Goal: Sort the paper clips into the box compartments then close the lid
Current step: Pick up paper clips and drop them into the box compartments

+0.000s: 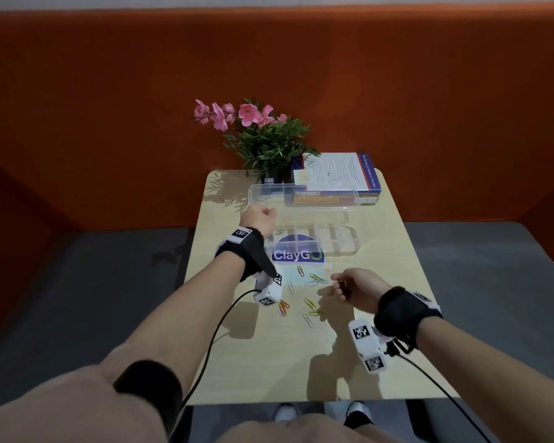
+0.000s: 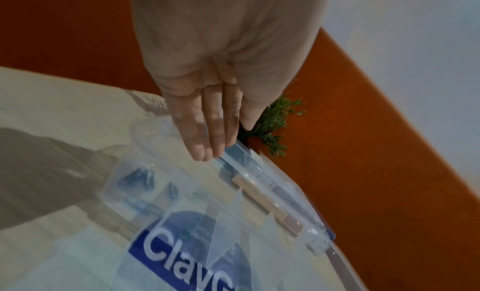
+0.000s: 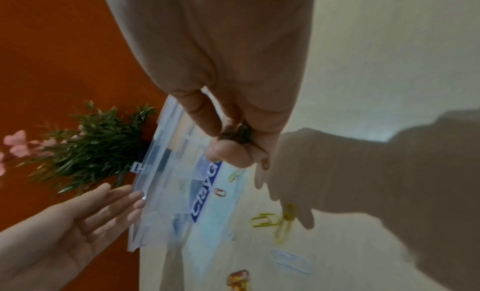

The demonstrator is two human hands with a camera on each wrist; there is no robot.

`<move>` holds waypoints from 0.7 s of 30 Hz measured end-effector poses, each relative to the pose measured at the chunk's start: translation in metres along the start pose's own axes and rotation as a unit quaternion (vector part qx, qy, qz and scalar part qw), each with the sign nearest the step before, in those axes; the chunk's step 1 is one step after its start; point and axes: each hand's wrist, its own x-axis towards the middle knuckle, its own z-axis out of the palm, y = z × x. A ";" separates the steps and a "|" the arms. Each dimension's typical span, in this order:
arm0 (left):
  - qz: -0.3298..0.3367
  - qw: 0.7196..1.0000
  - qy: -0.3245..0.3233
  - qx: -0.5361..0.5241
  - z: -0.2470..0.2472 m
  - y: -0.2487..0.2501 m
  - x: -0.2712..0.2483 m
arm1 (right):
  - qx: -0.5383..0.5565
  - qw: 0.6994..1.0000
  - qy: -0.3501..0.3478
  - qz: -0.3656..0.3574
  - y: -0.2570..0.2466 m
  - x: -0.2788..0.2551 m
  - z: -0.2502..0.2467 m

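A clear compartment box [image 1: 349,247] lies mid-table with its clear lid [image 1: 301,195] standing open behind it. My left hand [image 1: 259,215] is at the lid's left end; its straight fingers [image 2: 207,131] touch the lid's edge [image 2: 259,172]. Blue clips [image 2: 141,178] lie in an end compartment. My right hand [image 1: 346,286] hovers in front of the box, right of the loose clips, fingers curled and pinching small dark paper clips [image 3: 236,133]. Several loose clips lie on the table: red [image 1: 300,270], yellow-green [image 1: 317,278], orange [image 1: 283,306], white [image 1: 307,319].
A potted plant with pink flowers [image 1: 266,139] and stacked books [image 1: 336,177] stand at the table's far edge, right behind the lid. A blue ClayGo sticker [image 1: 296,254] lies under the box. The small wooden table [image 1: 269,362] ends close on both sides; an orange bench surrounds it.
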 end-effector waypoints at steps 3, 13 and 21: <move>0.016 0.999 0.031 -0.013 -0.023 -0.012 -0.017 | -0.009 0.999 -0.025 -0.025 -0.037 0.005 0.025; 0.017 0.995 0.005 0.095 -0.047 -0.075 -0.073 | -0.132 0.984 0.012 -0.116 -0.098 0.027 0.090; 0.045 0.977 -0.079 0.195 -0.006 -0.079 -0.087 | -0.242 0.962 0.014 -0.129 -0.042 0.004 0.036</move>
